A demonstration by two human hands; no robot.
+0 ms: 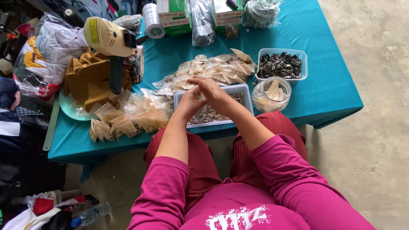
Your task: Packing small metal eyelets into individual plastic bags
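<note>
Both hands (203,96) together above metal-ring tray (245,90)

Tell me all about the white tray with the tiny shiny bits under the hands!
The shallow rectangular white plastic tray lies flat near the front edge of the teal-covered table. It holds a loose layer of small silvery metal pieces, too tiny to identify. Both hands, left hand and right hand, hover together over it, hiding its middle. Small clear filled bags lie against its left side.

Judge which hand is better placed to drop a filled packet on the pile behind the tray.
Right, probably. The right hand sits farther forward, almost over the packet pile; the left hand hangs back above the white tray.
</note>
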